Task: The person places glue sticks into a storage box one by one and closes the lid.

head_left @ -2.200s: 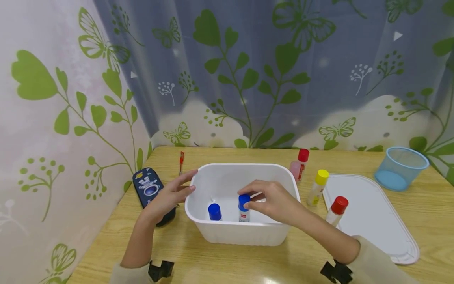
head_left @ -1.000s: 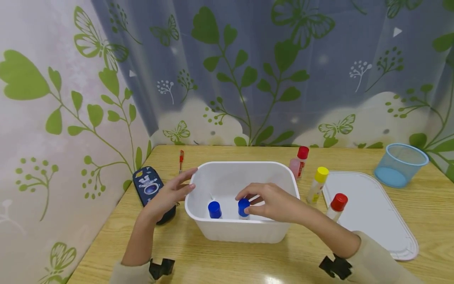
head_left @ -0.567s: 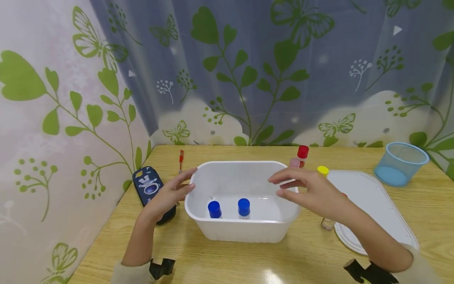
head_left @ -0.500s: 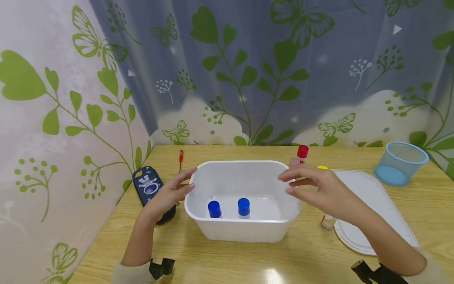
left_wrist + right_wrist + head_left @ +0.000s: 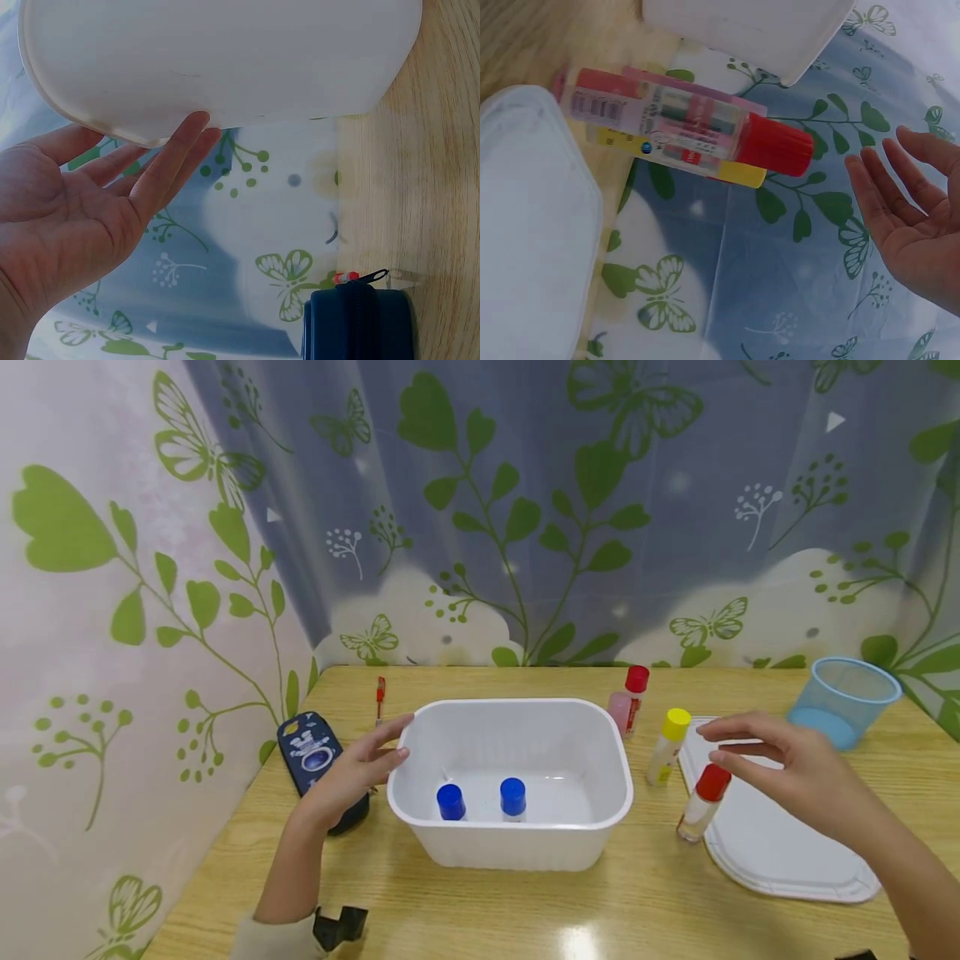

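My left hand (image 5: 365, 770) rests its extended fingers on the left rim of a white plastic tub (image 5: 517, 847); in the left wrist view those fingers (image 5: 176, 154) lie along its outer wall. Inside the tub stand two bottles with blue caps, a left one (image 5: 451, 802) and a right one (image 5: 513, 797). Over the white lid, my right hand (image 5: 798, 768) has its fingers spread, holding nothing. Nearest to it is a clear glue bottle with a red cap (image 5: 703, 804); the right wrist view shows a gap between the fingertips and that cap (image 5: 780, 146).
Behind the red-capped bottle stands a yellow-capped one (image 5: 667, 749). Another red-capped bottle (image 5: 636, 697) and a pink one (image 5: 619, 710) are at the tub's back right corner. A white lid (image 5: 780, 843), blue basket (image 5: 843, 706), dark pencil case (image 5: 311, 752) and red pen (image 5: 380, 693) lie around.
My right hand has let go of the right blue-capped bottle in the tub and moved right, out over the lid beside the red-capped bottle. My left hand stays at the rim.
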`<state>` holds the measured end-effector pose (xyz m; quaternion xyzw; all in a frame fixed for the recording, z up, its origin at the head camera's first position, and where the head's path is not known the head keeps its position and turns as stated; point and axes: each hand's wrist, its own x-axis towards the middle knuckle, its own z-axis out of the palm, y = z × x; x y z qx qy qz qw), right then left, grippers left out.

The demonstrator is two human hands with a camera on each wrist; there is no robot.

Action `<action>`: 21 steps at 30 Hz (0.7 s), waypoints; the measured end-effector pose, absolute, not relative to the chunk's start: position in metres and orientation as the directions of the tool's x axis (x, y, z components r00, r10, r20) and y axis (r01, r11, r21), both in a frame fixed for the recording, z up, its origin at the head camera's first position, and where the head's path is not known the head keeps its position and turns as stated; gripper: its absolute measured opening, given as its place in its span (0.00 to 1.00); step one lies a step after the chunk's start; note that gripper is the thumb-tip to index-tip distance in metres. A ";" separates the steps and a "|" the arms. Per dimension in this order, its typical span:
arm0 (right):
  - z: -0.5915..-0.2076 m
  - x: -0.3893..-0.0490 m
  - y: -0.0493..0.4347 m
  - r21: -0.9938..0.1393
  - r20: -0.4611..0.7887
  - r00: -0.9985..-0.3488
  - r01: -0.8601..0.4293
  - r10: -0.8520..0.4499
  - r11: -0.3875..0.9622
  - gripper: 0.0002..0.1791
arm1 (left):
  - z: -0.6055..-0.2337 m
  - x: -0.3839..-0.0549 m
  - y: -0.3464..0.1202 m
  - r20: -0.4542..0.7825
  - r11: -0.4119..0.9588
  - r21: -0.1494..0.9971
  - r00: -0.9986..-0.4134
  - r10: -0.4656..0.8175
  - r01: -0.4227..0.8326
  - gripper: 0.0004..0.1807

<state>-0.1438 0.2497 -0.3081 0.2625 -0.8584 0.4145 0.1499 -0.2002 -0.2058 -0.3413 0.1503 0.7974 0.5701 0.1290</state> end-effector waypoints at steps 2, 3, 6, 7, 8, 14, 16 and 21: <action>-0.315 -0.144 0.255 -0.620 0.477 -0.820 -0.569 -0.316 0.540 0.18 | -0.341 -0.200 -0.206 -0.035 0.305 0.948 -0.922 0.386 0.091 0.31; -0.319 -0.143 0.258 -0.616 0.473 -0.824 -0.563 -0.314 0.551 0.17 | -0.341 -0.200 -0.206 -0.037 0.307 0.947 -0.922 0.385 0.090 0.31; -0.330 -0.143 0.264 -0.615 0.449 -0.838 -0.541 -0.310 0.573 0.17 | -0.341 -0.200 -0.205 -0.039 0.310 0.947 -0.923 0.382 0.089 0.31; -0.334 -0.143 0.265 -0.618 0.437 -0.845 -0.531 -0.309 0.579 0.17 | -0.341 -0.200 -0.205 -0.039 0.310 0.947 -0.923 0.382 0.088 0.31; -0.337 -0.143 0.266 -0.621 0.427 -0.848 -0.528 -0.314 0.580 0.17 | -0.341 -0.200 -0.205 -0.039 0.311 0.946 -0.924 0.381 0.088 0.31; -0.356 -0.142 0.267 -0.649 0.406 -0.868 -0.494 -0.287 0.578 0.17 | -0.340 -0.200 -0.205 -0.033 0.309 0.946 -0.922 0.385 0.095 0.31; -0.361 -0.142 0.266 -0.671 0.408 -0.875 -0.482 -0.262 0.563 0.17 | -0.340 -0.200 -0.205 -0.032 0.307 0.947 -0.922 0.386 0.096 0.31; -0.372 -0.143 0.263 -0.698 0.424 -0.883 -0.460 -0.201 0.549 0.17 | -0.341 -0.200 -0.205 -0.033 0.307 0.947 -0.922 0.386 0.094 0.31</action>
